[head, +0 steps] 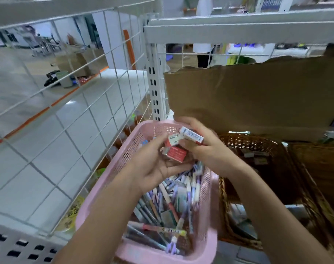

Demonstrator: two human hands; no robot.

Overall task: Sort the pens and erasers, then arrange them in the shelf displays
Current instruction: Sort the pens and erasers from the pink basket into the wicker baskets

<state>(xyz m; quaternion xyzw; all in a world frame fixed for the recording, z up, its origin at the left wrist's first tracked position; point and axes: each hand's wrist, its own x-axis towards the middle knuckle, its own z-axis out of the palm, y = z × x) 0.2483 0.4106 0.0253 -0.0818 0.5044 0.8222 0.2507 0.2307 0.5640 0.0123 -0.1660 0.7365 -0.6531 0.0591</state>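
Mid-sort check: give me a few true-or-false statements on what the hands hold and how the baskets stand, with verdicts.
1. The left hand holds a red-and-white box over the pink basket. True.
2. The pink basket is empty. False: it holds many pens and some small packets.
3. The right hand grips a pen. False: it pinches a white barcoded box.
4. A brown wicker basket stands to the right of the pink basket. True.
5. The torn cardboard lies inside the pink basket. False: it stands upright behind both baskets.
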